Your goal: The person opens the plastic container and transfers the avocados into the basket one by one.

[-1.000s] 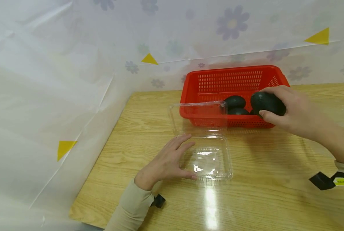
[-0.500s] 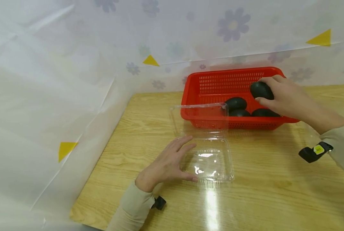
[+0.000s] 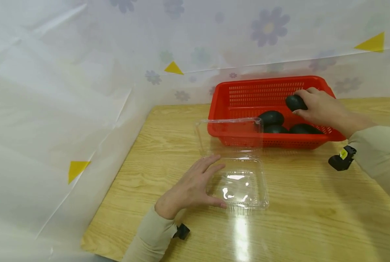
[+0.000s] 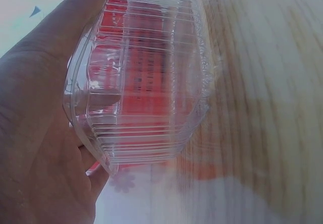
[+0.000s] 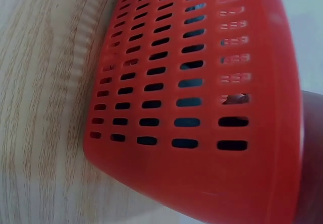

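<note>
In the head view my right hand point(image 3: 322, 107) grips a dark green avocado point(image 3: 294, 103) inside the right part of the red basket point(image 3: 263, 85). Several more avocados point(image 3: 271, 118) lie along the basket's front side, partly hidden by its rim. My left hand point(image 3: 191, 185) lies with spread, fairly straight fingers at the left side of a clear plastic clamshell box point(image 3: 237, 185). The box stands with its lid point(image 3: 229, 136) raised toward the basket. In the left wrist view the hand lies along the box's rim point(image 4: 81, 108). The right wrist view shows mainly the basket's slotted wall point(image 5: 151, 103).
The wooden table point(image 3: 299, 225) carries everything. A pale flowered sheet point(image 3: 195, 36) hangs behind it and along its left edge, with yellow triangles point(image 3: 173, 68) stuck on. The clear lid overlaps the basket's front left in the head view.
My right hand has moved the avocado from above the basket's front rim back and down into the basket. Lately it moves little. My left hand and the box have stayed put.
</note>
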Available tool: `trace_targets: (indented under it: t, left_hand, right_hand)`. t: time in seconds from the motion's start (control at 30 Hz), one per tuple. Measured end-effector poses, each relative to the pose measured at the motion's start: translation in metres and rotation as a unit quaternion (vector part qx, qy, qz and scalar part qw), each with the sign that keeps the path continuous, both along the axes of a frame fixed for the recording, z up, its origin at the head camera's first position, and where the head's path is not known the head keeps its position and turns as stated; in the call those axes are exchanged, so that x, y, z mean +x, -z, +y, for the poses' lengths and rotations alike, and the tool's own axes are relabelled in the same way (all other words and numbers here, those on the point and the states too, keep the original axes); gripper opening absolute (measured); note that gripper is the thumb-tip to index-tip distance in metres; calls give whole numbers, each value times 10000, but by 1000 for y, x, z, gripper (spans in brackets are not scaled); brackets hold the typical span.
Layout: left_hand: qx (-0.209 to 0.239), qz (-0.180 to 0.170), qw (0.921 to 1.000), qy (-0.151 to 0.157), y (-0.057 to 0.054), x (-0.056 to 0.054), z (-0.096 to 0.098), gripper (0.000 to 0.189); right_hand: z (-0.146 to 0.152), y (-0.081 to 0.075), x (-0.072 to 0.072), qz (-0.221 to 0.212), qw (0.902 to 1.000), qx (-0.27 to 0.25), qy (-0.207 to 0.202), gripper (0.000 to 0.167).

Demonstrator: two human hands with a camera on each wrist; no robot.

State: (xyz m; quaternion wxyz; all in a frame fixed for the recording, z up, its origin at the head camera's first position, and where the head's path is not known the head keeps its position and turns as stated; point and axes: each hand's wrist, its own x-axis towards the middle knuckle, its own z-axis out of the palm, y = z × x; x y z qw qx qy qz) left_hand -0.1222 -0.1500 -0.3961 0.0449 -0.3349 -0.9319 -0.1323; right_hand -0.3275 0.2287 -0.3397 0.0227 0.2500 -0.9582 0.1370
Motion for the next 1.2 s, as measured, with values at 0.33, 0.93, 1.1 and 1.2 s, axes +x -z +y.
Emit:
trace_targets:
  t: [0.33, 0.93, 1.1, 1.2]
  left_hand:
    - [-118, -45, 9999, -96, -1, 1, 1, 106]
    - [-160, -199, 9995, -173, -1, -1, 0, 107]
    - [-145, -302, 9992, -213, 0, -4, 0, 107]
    - [-158, -266, 9993, -211, 0, -6, -1, 107]
  right_hand:
    - [-1, 9, -7, -258, 9983, 521, -79, 44]
    - [-8, -8, 29, 491, 9981, -328, -159, 34]
    - [-19, -19, 69, 1170, 9878, -998, -263, 28]
    - [-32, -19, 96, 1754, 9712, -1488, -625, 27]
